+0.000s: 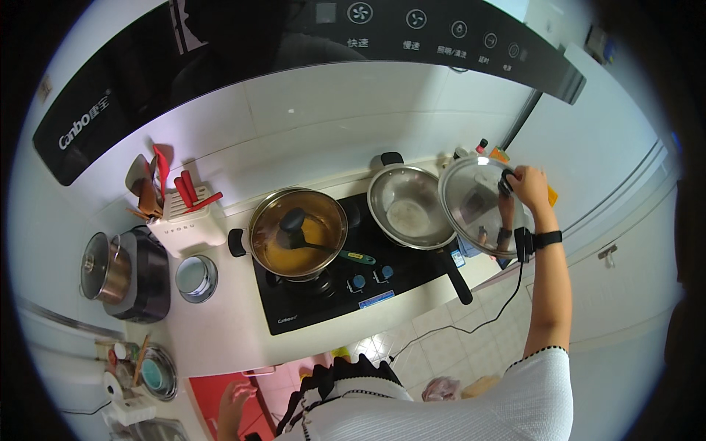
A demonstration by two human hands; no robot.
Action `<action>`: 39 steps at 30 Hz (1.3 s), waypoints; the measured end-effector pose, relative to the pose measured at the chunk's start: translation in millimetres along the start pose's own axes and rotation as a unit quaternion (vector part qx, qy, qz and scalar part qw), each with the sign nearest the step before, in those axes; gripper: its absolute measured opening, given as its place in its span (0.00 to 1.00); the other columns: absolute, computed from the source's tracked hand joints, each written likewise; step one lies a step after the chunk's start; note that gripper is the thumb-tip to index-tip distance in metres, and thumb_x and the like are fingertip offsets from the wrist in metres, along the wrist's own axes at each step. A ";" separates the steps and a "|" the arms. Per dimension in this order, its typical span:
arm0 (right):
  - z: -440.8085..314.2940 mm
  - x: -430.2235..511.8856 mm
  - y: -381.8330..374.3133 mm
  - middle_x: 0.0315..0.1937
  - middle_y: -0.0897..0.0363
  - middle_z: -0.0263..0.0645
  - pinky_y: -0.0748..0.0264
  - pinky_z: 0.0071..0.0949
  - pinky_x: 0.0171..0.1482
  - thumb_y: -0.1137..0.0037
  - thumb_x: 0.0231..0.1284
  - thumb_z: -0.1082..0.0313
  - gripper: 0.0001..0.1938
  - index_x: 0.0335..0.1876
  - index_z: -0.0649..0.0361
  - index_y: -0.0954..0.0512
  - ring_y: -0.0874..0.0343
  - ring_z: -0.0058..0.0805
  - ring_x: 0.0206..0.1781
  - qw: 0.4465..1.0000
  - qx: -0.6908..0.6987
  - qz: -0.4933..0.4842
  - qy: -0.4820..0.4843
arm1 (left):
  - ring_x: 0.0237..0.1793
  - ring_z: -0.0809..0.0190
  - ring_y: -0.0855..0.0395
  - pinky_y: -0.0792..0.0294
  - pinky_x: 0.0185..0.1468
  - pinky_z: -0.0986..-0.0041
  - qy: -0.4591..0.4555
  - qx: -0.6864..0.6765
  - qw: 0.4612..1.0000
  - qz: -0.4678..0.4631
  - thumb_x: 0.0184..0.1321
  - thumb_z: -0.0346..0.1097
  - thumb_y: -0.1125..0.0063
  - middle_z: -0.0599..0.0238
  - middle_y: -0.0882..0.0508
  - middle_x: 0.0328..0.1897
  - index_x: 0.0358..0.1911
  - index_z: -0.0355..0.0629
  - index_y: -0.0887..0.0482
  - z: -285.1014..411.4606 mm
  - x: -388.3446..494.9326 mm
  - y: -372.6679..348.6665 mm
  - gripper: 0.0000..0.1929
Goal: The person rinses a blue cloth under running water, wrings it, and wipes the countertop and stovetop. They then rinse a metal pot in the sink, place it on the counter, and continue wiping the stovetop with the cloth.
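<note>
My right hand (528, 187) grips the black knob of a round glass pot lid (477, 193) with a metal rim. The lid is held at the right of the hob, tilted, and overlaps the edge of an empty steel wok (405, 212) with a black handle. To the left on the hob is a steel pot (259, 220) with brownish-yellow liquid in it. A black ladle (295, 220) with a green handle rests in that pot, its handle across the rim. My left hand (241, 392) hangs low by the counter's front, loosely bent and holding nothing.
The range hood (309, 49) spans the top. Left of the black hob (325, 314) stand a white knife block (185, 231), stacked bowls (196, 278) and a dark appliance with a lidded pot (107, 270) on it. A black cable (469, 331) hangs from my right wrist. Bags (441, 388) lie on the floor.
</note>
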State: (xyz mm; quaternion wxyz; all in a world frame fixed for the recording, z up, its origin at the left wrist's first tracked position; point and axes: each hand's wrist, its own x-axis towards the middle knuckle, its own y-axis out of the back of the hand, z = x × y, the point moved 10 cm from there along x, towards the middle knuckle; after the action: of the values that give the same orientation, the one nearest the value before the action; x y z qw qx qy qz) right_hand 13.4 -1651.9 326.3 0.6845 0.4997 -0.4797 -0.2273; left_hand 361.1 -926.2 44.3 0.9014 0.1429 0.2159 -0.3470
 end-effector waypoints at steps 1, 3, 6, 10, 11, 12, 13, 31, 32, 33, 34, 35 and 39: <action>1.6 -4.1 -3.3 0.24 0.19 0.45 0.31 0.43 0.48 0.39 0.52 0.56 0.12 0.26 0.58 0.18 0.20 0.49 0.34 1.000 -0.012 -0.008 -0.001 | 0.46 0.59 0.17 0.28 0.54 0.68 -0.004 0.000 1.000 0.001 0.60 0.33 0.46 0.57 0.15 0.41 0.47 0.36 0.22 -4.0 2.1 1.3 0.13; 2.4 -9.5 -12.1 0.24 0.18 0.45 0.30 0.44 0.50 0.39 0.52 0.55 0.13 0.26 0.58 0.18 0.19 0.49 0.33 1.000 -0.008 -0.019 -0.010 | 0.45 0.59 0.17 0.28 0.55 0.67 -0.006 -0.004 1.000 0.003 0.60 0.32 0.46 0.56 0.16 0.41 0.47 0.36 0.22 -9.9 3.5 3.1 0.13; -6.6 -11.0 -28.6 0.25 0.18 0.46 0.30 0.44 0.50 0.39 0.53 0.53 0.14 0.27 0.57 0.17 0.19 0.48 0.34 0.999 -0.015 -0.031 -0.002 | 0.45 0.58 0.17 0.27 0.55 0.67 -0.009 -0.008 1.000 0.003 0.60 0.31 0.46 0.56 0.16 0.41 0.47 0.36 0.22 -13.6 2.0 4.5 0.13; -31.7 0.7 -60.8 0.25 0.17 0.45 0.30 0.45 0.47 0.41 0.54 0.51 0.15 0.28 0.56 0.16 0.18 0.47 0.34 0.999 -0.013 -0.041 0.002 | 0.45 0.59 0.17 0.29 0.54 0.69 -0.004 0.004 1.000 0.007 0.61 0.33 0.47 0.57 0.15 0.41 0.47 0.37 0.22 -12.1 -3.6 4.3 0.13; -40.8 4.2 -68.7 0.26 0.17 0.45 0.30 0.45 0.46 0.41 0.54 0.51 0.15 0.28 0.56 0.16 0.18 0.47 0.34 0.999 -0.010 -0.037 0.009 | 0.45 0.60 0.17 0.29 0.53 0.69 0.000 0.006 1.000 0.011 0.61 0.33 0.47 0.57 0.15 0.41 0.47 0.37 0.22 -11.1 -5.8 4.5 0.13; -50.5 7.0 -77.4 0.26 0.17 0.45 0.29 0.46 0.46 0.41 0.54 0.51 0.15 0.28 0.56 0.16 0.18 0.48 0.34 0.999 -0.006 -0.034 0.016 | 0.45 0.60 0.17 0.30 0.53 0.70 -0.002 0.001 1.000 0.014 0.61 0.34 0.47 0.57 0.15 0.41 0.48 0.37 0.22 -8.5 -7.6 4.3 0.13; -59.5 9.7 -85.7 0.26 0.17 0.45 0.29 0.46 0.46 0.42 0.55 0.51 0.15 0.28 0.56 0.16 0.18 0.48 0.34 0.999 -0.002 -0.032 0.022 | 0.45 0.60 0.17 0.31 0.53 0.70 -0.004 -0.004 1.000 0.017 0.61 0.34 0.47 0.57 0.14 0.41 0.48 0.37 0.22 -5.5 -9.8 4.2 0.14; -128.4 21.9 -212.5 0.31 0.16 0.44 0.30 0.46 0.46 0.42 0.55 0.50 0.16 0.31 0.55 0.16 0.17 0.47 0.39 0.992 0.052 -0.110 0.025 | 0.46 0.61 0.18 0.32 0.56 0.72 0.030 -0.005 0.995 0.092 0.61 0.34 0.49 0.59 0.15 0.41 0.47 0.36 0.22 -0.2 -45.2 6.4 0.13; -126.9 21.8 -214.1 0.31 0.15 0.44 0.30 0.47 0.47 0.42 0.55 0.49 0.16 0.30 0.55 0.16 0.17 0.47 0.39 0.992 0.063 -0.105 0.020 | 0.46 0.61 0.18 0.32 0.56 0.72 0.030 -0.006 0.995 0.092 0.61 0.34 0.49 0.59 0.15 0.41 0.47 0.36 0.22 -2.3 -43.3 7.6 0.13; -127.5 21.5 -216.3 0.31 0.15 0.45 0.30 0.47 0.47 0.42 0.55 0.49 0.16 0.30 0.55 0.16 0.17 0.47 0.39 0.992 0.060 -0.104 0.028 | 0.47 0.61 0.18 0.31 0.56 0.71 0.029 -0.004 0.996 0.080 0.62 0.33 0.49 0.59 0.15 0.42 0.48 0.36 0.22 -4.1 -41.6 7.3 0.13; -127.5 21.0 -218.4 0.31 0.16 0.45 0.30 0.48 0.47 0.42 0.55 0.49 0.16 0.30 0.55 0.16 0.17 0.47 0.39 0.993 0.060 -0.102 0.030 | 0.47 0.61 0.18 0.30 0.57 0.71 0.029 -0.001 0.997 0.069 0.63 0.31 0.48 0.59 0.16 0.43 0.49 0.35 0.23 -5.5 -39.4 7.7 0.13; -127.3 20.2 -221.6 0.31 0.16 0.45 0.30 0.48 0.48 0.42 0.55 0.49 0.16 0.30 0.55 0.16 0.17 0.48 0.39 0.992 0.065 -0.105 0.029 | 0.48 0.62 0.18 0.28 0.57 0.70 0.028 0.011 0.998 0.062 0.64 0.30 0.47 0.58 0.16 0.45 0.51 0.34 0.23 -6.5 -37.8 8.1 0.13; -121.5 17.2 -229.1 0.29 0.16 0.46 0.30 0.48 0.49 0.43 0.57 0.49 0.17 0.30 0.55 0.15 0.17 0.48 0.39 0.990 0.077 -0.116 0.014 | 0.48 0.62 0.18 0.29 0.57 0.71 0.006 -0.012 0.999 0.046 0.64 0.30 0.48 0.58 0.16 0.44 0.49 0.35 0.23 -6.7 -32.1 5.5 0.12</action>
State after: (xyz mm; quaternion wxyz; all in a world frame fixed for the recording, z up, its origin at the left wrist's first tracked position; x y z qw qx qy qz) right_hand 166.8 -1699.9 122.1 0.6196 0.6062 -0.4247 -0.2611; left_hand 341.5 -901.5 54.8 0.9169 0.1438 0.2190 -0.3011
